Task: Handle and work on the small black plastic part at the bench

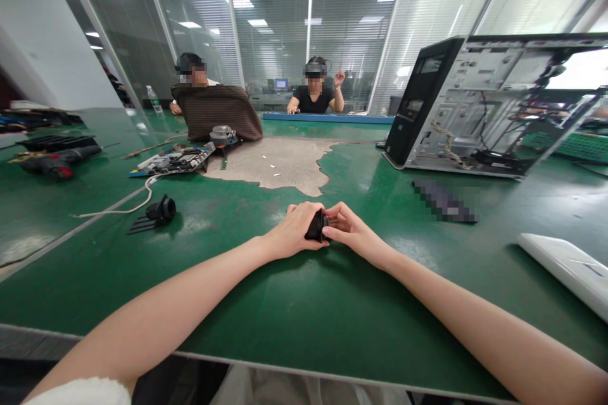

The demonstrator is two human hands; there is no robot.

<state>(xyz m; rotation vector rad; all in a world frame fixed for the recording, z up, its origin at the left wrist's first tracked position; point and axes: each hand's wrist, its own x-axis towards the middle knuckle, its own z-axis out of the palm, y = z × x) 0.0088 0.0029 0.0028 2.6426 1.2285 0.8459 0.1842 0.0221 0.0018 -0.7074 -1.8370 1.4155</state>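
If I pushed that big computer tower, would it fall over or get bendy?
The computer tower probably wouldn't bend, since it looks mostly metal inside. A high push might tip it, because it stands tall on the green table. The thin wires inside could wobble, since they look loose.

The handheld part [314,228] is black, the tabletop [294,316] green, the sleeve [83,392] white.

On the green surface [285,329], right and ahead of the right grip [349,234], stands an opened computer case [420,107], with a flat white box [565,262] nearer. Left and ahead of the left grip [289,231] lie a circuit board [178,161] and, farther left, a drill [54,163]. A person [316,98] sits straight beyond both.
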